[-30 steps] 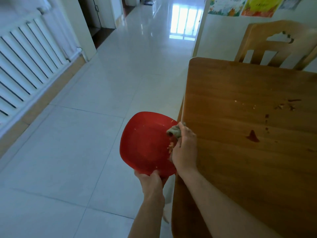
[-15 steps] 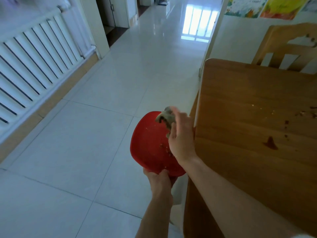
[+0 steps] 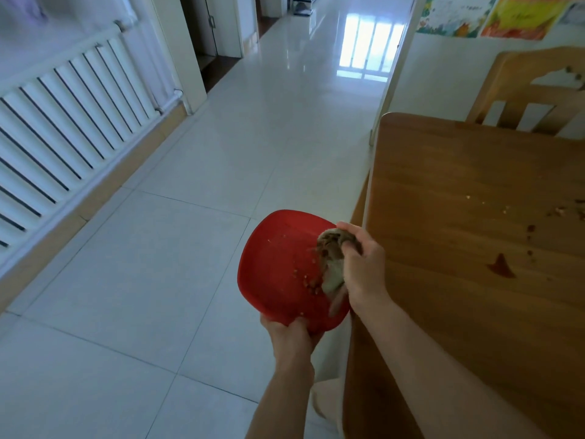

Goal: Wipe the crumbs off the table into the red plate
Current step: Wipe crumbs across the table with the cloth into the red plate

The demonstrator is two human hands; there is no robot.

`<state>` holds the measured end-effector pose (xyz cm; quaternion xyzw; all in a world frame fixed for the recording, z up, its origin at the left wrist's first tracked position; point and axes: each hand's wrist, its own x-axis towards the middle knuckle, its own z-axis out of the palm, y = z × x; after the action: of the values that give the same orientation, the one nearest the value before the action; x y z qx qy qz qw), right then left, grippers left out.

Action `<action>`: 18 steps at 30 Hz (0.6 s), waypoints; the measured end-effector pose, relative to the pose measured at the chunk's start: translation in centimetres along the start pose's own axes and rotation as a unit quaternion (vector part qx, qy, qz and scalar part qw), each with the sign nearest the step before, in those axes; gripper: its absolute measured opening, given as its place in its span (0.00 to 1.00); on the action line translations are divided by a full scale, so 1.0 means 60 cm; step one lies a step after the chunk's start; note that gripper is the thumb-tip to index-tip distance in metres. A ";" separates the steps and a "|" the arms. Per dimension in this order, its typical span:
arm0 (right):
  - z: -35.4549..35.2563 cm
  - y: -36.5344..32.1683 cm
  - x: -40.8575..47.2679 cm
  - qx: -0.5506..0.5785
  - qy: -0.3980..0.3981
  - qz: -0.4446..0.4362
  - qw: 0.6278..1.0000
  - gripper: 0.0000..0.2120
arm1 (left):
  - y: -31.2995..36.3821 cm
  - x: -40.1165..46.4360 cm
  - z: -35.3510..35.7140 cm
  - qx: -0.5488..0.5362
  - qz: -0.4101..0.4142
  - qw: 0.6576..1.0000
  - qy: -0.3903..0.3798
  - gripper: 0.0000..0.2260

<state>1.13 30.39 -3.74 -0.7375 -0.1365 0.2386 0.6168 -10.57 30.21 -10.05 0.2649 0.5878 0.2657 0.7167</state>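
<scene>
The right hand (image 3: 364,274), its grip bunched around a soiled cloth (image 3: 332,264), now dangles it over the red plate (image 3: 278,274) pinched by the left hand (image 3: 292,339) beside the counter (image 3: 474,280); crumbs (image 3: 311,285) have dropped beneath the cloth, though more crumbs and stains remain farther along the counter.

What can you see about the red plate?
The red plate is a rounded square that looks like smooth plastic, with a shallow rim. It is held in the air beside the table edge, tilted up toward the camera. The left hand grips its near edge from below. The right hand holds a dirty cloth over its right side. Small crumbs lie scattered on it near the cloth.
</scene>
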 end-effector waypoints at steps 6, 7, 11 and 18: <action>-0.086 -0.036 -0.007 0.283 -0.003 0.203 0.937 0.17 | 0.009 -0.003 -0.001 0.012 -0.015 1.000 0.010 0.37; -0.101 -0.031 -0.008 0.236 -0.006 0.197 0.952 0.16 | 0.010 -0.004 -0.002 0.013 -0.015 1.000 0.010 0.37; -0.144 0.010 -0.011 -0.215 0.061 -0.046 0.974 0.18 | 0.009 -0.007 -0.003 0.016 -0.007 1.000 0.003 0.37; -0.125 0.089 -0.007 -0.575 -0.068 -0.221 0.785 0.28 | -0.005 -0.006 0.010 0.021 -0.007 1.000 -0.003 0.36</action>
<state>4.19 22.79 -7.91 -0.8870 -0.4492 0.0227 0.1041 -9.99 29.71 -9.94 0.2770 0.5929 0.2475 0.7145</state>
